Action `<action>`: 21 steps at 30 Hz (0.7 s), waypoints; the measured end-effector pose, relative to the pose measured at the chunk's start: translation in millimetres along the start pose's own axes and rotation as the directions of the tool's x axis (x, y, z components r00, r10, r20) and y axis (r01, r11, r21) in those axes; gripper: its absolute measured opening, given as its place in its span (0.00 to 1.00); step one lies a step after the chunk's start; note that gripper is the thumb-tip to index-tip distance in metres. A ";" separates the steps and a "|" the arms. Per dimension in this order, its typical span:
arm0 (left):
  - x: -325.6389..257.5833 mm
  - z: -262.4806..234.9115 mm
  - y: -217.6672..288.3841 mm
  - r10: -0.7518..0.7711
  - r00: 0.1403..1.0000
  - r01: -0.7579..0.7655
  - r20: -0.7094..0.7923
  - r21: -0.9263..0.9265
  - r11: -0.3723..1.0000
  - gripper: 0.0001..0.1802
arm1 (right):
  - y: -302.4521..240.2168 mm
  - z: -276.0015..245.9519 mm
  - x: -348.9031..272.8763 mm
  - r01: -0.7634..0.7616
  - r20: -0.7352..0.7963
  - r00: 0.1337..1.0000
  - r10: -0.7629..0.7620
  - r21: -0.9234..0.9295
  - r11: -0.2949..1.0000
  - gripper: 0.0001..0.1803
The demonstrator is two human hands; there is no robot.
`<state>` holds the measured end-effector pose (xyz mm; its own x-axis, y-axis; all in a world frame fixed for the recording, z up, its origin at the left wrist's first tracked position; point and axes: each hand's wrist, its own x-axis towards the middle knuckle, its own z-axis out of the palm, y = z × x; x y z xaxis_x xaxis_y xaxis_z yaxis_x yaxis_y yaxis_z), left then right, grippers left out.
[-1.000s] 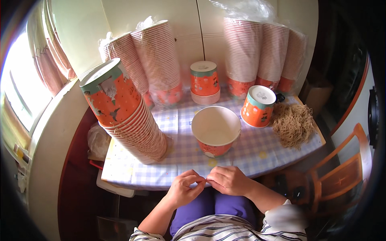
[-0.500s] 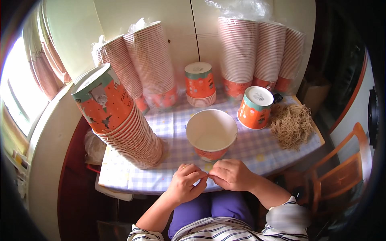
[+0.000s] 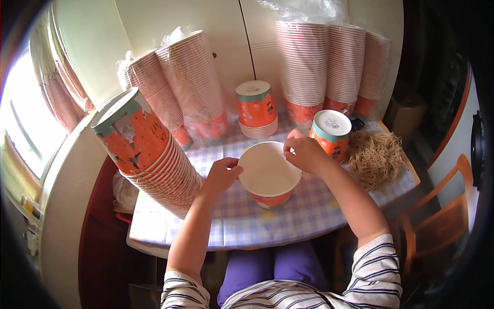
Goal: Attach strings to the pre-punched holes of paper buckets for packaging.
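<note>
A paper bucket (image 3: 270, 172), white inside and orange outside, stands upright at the middle of the table. My left hand (image 3: 225, 174) is at the left side of its rim, thumb and fingers pinched together. Over the right side of the rim is my right hand (image 3: 307, 153), its fingers curled closed. Anything thin between the fingers of either hand is too small to make out. Behind my right hand an upside-down orange and green bucket (image 3: 332, 135) is partly hidden. A tangled pile of thin tan strands (image 3: 378, 160) lies to its right.
A tall leaning stack of upturned buckets (image 3: 149, 149) stands at left. Plastic-wrapped bucket stacks (image 3: 190, 82) line the back left, with more wrapped stacks (image 3: 302, 67) at the back right. A short stack (image 3: 256, 109) sits between them. A wooden chair (image 3: 437, 216) is at right.
My hands were together at the table's front edge. They have moved apart and forward to opposite sides of the upright bucket's rim.
</note>
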<state>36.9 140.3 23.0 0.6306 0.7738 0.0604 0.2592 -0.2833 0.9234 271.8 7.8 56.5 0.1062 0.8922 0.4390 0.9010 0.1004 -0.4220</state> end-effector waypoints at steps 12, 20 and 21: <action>-2.0 16.6 7.1 -0.095 0.987 0.080 -0.132 -0.117 0.990 0.13 | 2.3 15.1 -4.2 -0.173 0.165 0.974 0.158 0.081 0.982 0.09; -10.9 11.5 17.0 -0.126 0.988 0.128 -0.090 0.013 0.992 0.14 | -12.4 7.2 -15.9 -0.182 0.158 0.973 0.168 0.073 0.981 0.09; -10.7 11.2 17.0 -0.127 0.988 0.129 -0.089 0.015 0.992 0.14 | -14.0 7.2 -16.6 -0.161 0.146 0.978 0.150 0.066 0.985 0.09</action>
<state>42.8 120.9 33.8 0.5252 0.8506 -0.0242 0.3495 -0.1896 0.9175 254.4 -5.3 49.4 0.1775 0.9518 0.2502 0.8426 -0.0156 -0.5384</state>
